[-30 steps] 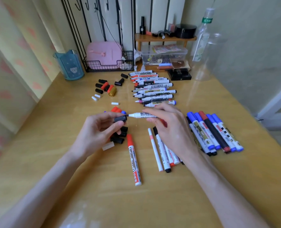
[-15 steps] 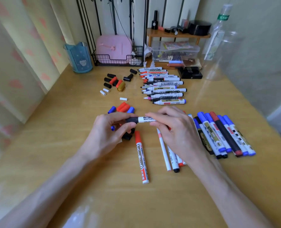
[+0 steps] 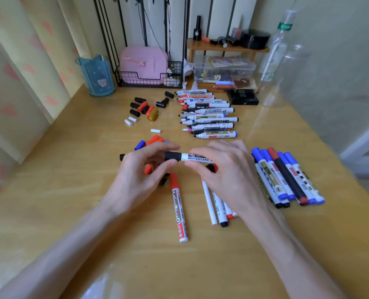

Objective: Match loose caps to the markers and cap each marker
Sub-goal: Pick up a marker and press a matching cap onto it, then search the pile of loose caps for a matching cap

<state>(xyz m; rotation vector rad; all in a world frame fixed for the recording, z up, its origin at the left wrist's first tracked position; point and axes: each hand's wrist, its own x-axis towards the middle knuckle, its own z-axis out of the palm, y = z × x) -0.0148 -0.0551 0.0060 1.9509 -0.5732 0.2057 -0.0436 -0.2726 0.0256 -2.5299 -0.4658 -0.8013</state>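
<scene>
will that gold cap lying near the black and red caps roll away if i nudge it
Probably, if pushed across its axis: the gold cap is a short cylinder lying on its side on the smooth, glossy table. It looks small and light, so it should move easily. The red cap touching it may block it on that side.

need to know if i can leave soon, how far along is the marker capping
Roughly halfway. Done: capped markers lie grouped on the right. In hand: both the left hand and right hand hold a whiteboard marker with its black cap on. Left: the uncapped markers farther back and the loose caps.
</scene>
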